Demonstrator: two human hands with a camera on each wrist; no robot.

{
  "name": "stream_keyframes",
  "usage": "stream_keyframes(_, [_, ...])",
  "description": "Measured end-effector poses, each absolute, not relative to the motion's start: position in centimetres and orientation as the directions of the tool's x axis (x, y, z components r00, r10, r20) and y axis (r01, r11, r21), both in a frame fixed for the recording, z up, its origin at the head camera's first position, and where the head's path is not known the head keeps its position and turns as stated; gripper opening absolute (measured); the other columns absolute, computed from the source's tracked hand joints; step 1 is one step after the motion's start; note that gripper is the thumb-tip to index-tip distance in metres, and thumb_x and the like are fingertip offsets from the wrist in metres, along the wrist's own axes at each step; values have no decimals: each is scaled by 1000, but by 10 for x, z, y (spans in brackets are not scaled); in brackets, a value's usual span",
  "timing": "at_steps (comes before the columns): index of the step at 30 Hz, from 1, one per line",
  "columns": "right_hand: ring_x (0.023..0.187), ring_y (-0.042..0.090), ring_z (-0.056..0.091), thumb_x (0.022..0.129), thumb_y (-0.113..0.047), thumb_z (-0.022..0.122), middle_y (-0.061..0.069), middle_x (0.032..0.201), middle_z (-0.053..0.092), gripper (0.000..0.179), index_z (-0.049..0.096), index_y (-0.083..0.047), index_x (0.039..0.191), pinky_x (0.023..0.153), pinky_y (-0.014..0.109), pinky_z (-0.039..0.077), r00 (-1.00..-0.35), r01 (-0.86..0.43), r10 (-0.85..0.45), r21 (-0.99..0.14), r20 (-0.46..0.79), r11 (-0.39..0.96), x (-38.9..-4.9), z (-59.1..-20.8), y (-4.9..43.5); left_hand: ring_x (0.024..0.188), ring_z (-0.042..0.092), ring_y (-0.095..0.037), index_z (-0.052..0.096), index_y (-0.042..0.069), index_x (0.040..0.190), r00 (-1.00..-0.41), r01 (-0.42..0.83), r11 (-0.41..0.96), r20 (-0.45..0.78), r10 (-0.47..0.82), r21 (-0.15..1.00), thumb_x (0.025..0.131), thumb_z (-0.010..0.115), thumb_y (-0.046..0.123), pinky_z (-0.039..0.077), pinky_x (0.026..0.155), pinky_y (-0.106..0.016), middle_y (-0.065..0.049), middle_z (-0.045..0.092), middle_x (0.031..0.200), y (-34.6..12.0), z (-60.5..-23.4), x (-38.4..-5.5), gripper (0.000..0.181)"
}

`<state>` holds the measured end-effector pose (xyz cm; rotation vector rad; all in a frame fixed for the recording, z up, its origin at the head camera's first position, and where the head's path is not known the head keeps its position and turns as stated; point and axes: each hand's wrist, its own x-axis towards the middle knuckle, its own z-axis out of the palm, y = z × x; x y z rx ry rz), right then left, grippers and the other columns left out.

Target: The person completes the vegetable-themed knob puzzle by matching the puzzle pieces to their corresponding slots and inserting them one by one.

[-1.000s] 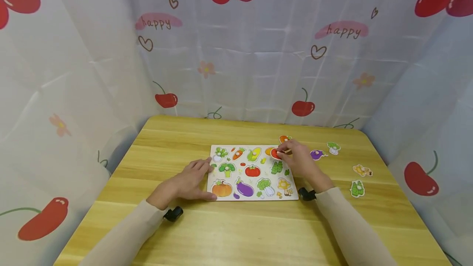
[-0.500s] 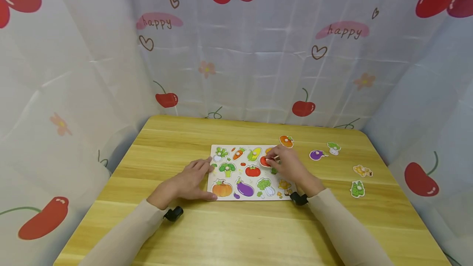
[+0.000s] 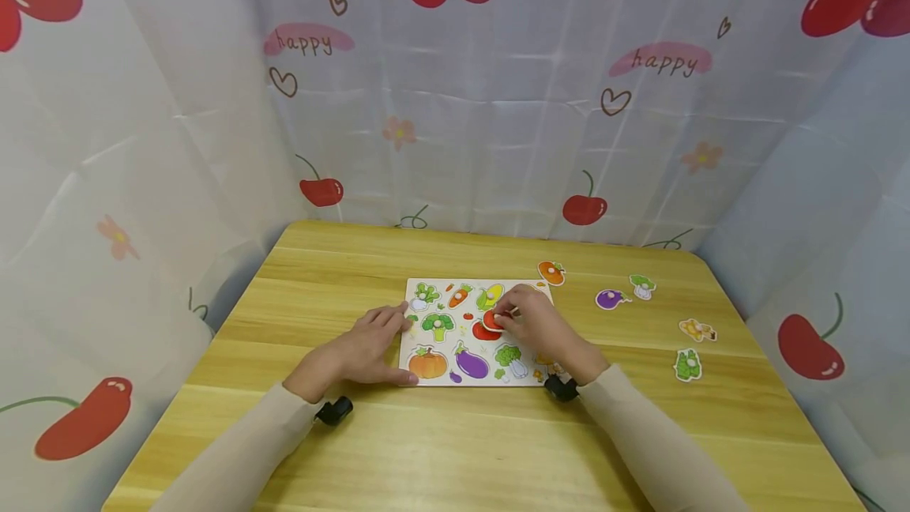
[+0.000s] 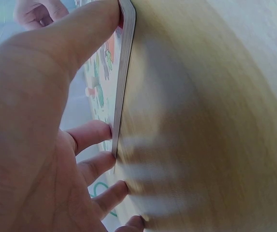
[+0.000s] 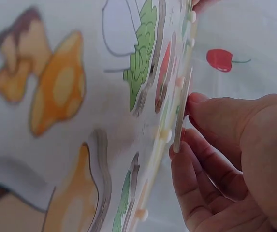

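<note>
A white vegetable puzzle board lies on the table in front of me. Between thumb and fingers, my right hand pinches a red tomato puzzle piece, which overlaps the printed tomato outline in the head view. Seen edge-on in the right wrist view, the tomato piece is held by its face, close over the board. My left hand rests at the board's left side, thumb on the near corner and fingers spread along the edge. Knobbed carrot, corn and broccoli pieces sit on the board.
Loose pieces lie right of the board: a pumpkin, an eggplant, a bok choy, a mushroom and a green one. A cherry-print curtain surrounds the wooden table.
My right hand has moved left and slightly nearer with the tomato piece, from the board's upper right to over the tomato outline. My left hand has stayed in place.
</note>
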<state>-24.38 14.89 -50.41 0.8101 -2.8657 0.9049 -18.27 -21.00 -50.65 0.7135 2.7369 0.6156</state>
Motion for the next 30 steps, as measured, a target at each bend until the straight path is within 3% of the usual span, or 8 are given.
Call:
stream_keyframes(19, [97, 13, 66, 107, -18, 88, 3, 113, 75, 8, 85, -11, 105, 87, 31, 60, -855, -494, -499, -510, 141, 704, -238, -510, 133, 173, 31, -55, 50, 2, 163, -849, 411, 786, -119, 514, 462, 97, 92, 62, 31, 141, -75, -26, 25, 193, -209, -506, -182, 99])
stream_keyframes(30, [93, 12, 62, 106, -18, 88, 1, 109, 75, 6, 85, -13, 105, 83, 29, 58, -856, -496, -499, -487, 136, 719, -238, -513, 130, 174, 30, -56, 50, 1, 164, -850, 410, 783, -116, 514, 467, 97, 92, 61, 28, 142, -75, -27, 24, 193, -210, -506, -182, 99])
